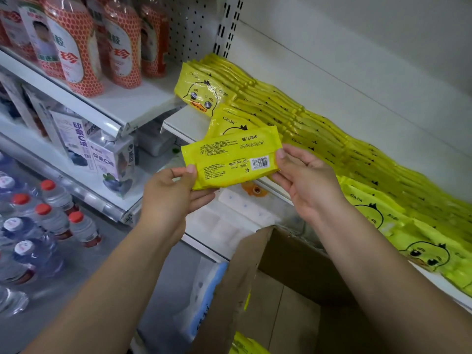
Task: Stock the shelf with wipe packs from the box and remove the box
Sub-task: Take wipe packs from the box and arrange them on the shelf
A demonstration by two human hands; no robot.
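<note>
I hold a yellow wipe pack (231, 159) back side up, with its barcode showing, in front of the white shelf (184, 123). My left hand (173, 192) pinches its lower left corner. My right hand (304, 180) grips its right end. Rows of yellow duck-print wipe packs (306, 123) lie overlapped along the shelf, from the far left end to the near right. Below my arms the brown cardboard box (281, 290) stands open. A bit of another yellow pack (242, 343) shows at its bottom left.
Orange-patterned bottles (76, 47) stand on the upper left shelf, with white and purple cartons (112, 162) on the shelf below. Shrink-wrapped water bottles with red caps (43, 221) sit on the floor at left. A white and blue package (207, 297) leans against the box.
</note>
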